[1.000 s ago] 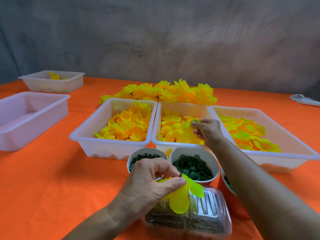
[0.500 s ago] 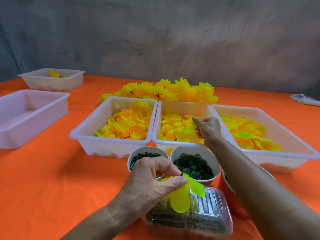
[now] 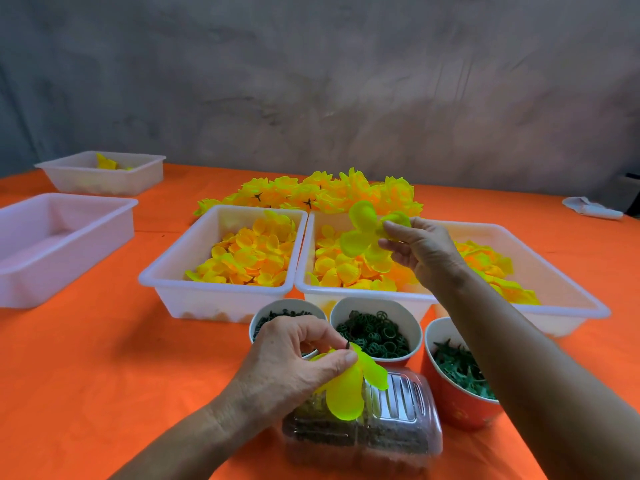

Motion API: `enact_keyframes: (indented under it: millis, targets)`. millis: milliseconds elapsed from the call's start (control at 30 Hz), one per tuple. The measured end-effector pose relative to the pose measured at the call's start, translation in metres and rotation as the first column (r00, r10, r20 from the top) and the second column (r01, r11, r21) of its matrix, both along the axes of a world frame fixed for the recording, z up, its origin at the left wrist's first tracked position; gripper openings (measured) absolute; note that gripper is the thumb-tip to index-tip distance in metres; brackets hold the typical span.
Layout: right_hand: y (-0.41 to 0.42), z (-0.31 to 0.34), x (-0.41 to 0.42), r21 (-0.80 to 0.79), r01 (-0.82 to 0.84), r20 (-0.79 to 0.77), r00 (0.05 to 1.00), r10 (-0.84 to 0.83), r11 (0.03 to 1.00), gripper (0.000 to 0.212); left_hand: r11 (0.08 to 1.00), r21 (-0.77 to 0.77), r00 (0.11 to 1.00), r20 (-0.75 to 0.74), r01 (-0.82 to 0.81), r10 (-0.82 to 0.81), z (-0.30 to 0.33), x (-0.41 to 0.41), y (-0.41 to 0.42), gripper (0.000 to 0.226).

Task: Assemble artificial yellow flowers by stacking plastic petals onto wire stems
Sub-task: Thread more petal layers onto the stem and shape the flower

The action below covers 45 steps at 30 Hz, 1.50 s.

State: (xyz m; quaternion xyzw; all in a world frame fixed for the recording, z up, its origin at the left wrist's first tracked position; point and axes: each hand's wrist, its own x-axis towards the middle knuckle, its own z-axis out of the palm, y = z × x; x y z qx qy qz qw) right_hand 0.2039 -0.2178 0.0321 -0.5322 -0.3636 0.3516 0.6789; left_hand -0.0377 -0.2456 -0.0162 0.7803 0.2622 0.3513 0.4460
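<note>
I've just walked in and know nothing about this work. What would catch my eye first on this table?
Probably the heap of finished yellow flowers at the back of the orange table, and the white trays of yellow petals in front of it. Then the hands: the right hand pinches a petal piece above the middle tray, while the left hand holds a partly built flower near the cups of green parts.

3 trays in row | cups in front | flowers behind
</note>
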Motion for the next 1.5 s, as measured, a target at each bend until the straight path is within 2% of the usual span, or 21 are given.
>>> enact_keyframes:
  millis: [233, 400, 567, 633, 833, 1000, 1200, 1267, 1333, 1500]
  targets:
    - [-0.024, 0.013, -0.007, -0.053, 0.0, 0.165, 0.986, 0.009, 0.999, 0.006, 0.999, -0.003, 0.998, -0.045, -0.033, 0.033, 0.005, 0.001, -0.003, 0.005]
    - [-0.041, 0.02, -0.013, -0.065, 0.0, 0.212, 0.977, 0.014, 0.998, 0.009, 0.999, 0.02, 0.997, -0.064, -0.04, 0.042, 0.009, -0.001, -0.005, 0.011]
    - [-0.062, 0.028, -0.02, -0.073, -0.031, 0.251, 0.967, 0.048, 0.997, 0.006, 0.984, -0.175, 0.999, -0.034, 0.018, -0.024, 0.016, -0.008, -0.001, 0.023]
    - [-0.069, 0.031, -0.023, -0.068, -0.061, 0.257, 0.963, 0.077, 0.996, 0.005, 0.978, -0.208, 0.999, 0.022, 0.031, -0.027, 0.021, -0.011, 0.002, 0.027]
    - [-0.082, 0.028, -0.033, -0.057, -0.152, 0.235, 0.959, 0.161, 0.987, 0.004, 0.98, -0.191, 0.984, 0.154, -0.059, 0.09, 0.04, -0.013, 0.012, 0.015]
    - [-0.083, 0.022, -0.038, -0.068, -0.147, 0.215, 0.964, 0.159, 0.987, 0.005, 0.975, -0.203, 0.978, 0.165, -0.094, 0.129, 0.049, -0.006, 0.011, 0.012]
    - [-0.08, 0.018, -0.046, -0.077, -0.153, 0.212, 0.963, 0.166, 0.985, 0.025, 0.964, -0.248, 0.979, 0.146, -0.101, 0.14, 0.052, 0.007, 0.009, 0.043]
    - [-0.08, 0.018, -0.049, -0.077, -0.168, 0.211, 0.961, 0.18, 0.983, 0.02, 0.958, -0.275, 0.983, 0.137, -0.084, 0.125, 0.054, 0.012, 0.008, 0.048]
    - [-0.082, 0.018, -0.052, -0.079, -0.181, 0.216, 0.957, 0.194, 0.98, 0.013, 0.947, -0.313, 0.984, 0.129, -0.077, 0.123, 0.056, 0.016, 0.009, 0.044]
    - [-0.086, 0.025, -0.059, -0.064, -0.198, 0.217, 0.954, 0.208, 0.978, 0.011, 0.877, -0.48, 0.987, 0.129, -0.019, 0.092, 0.064, 0.021, 0.015, 0.029]
